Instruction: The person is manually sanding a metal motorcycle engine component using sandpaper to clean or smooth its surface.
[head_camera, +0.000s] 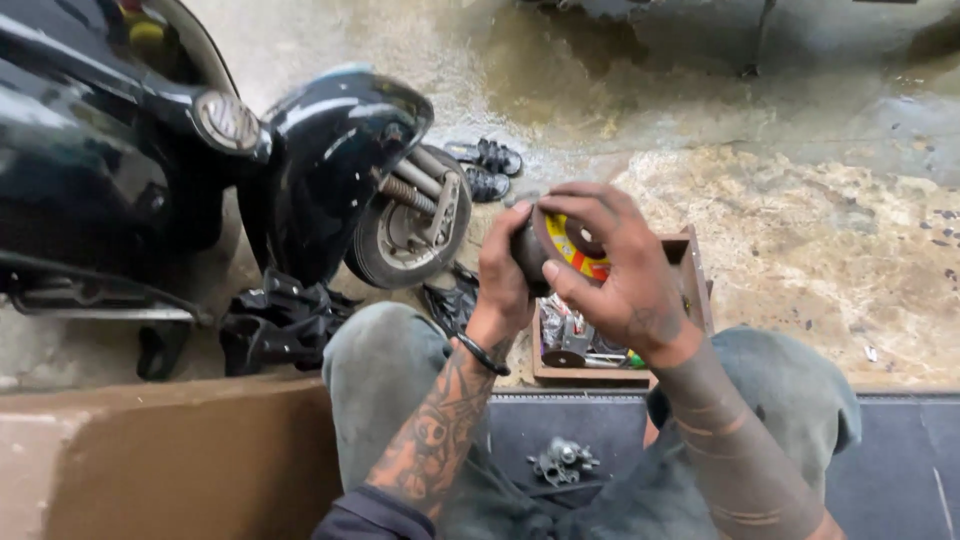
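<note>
Both hands work at knee height above the wooden toolbox (690, 262): left hand (503, 275) wraps the grinder head (528, 250), right hand (620, 270) pinches the cutting disc (572, 245) in curled fingers. A slipping grip could drop the disc among the loose tools, and its thin edge might chip.

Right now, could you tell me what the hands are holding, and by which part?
The left hand grips the dark body of a grinder; the right hand pinches its yellow-labelled disc at the rim.
</note>
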